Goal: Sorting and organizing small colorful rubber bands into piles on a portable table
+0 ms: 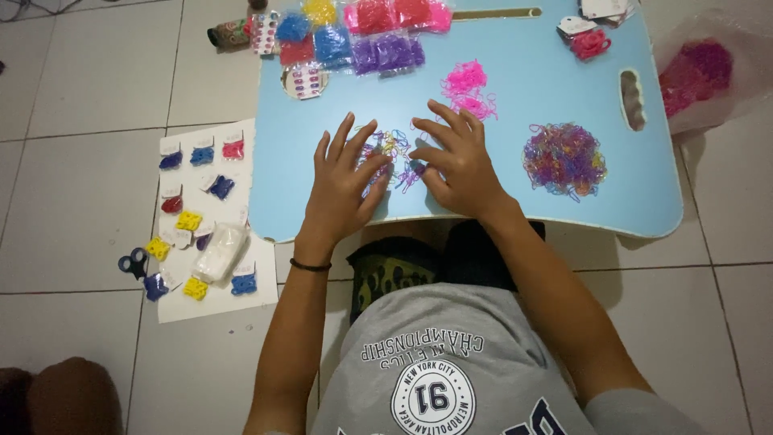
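Here, both hands lie flat with fingers spread on a light blue lap table, neither gripping anything: the left hand and the right hand press down on either side of a small scatter of mixed-colour rubber bands, fingertips touching its loops. Just beyond the right hand's fingers sits a little heap of pink bands, and out to the right of that hand, well apart, a larger mound of multicoloured bands. Beyond both hands, along the far edge, a row of clear packets holds bands in yellow, blue, red, purple and pink. Left of the left hand, on the tiled floor, a white sheet carries small white-tagged bundles in blue, red and yellow, with blue-handled scissors at its edge.
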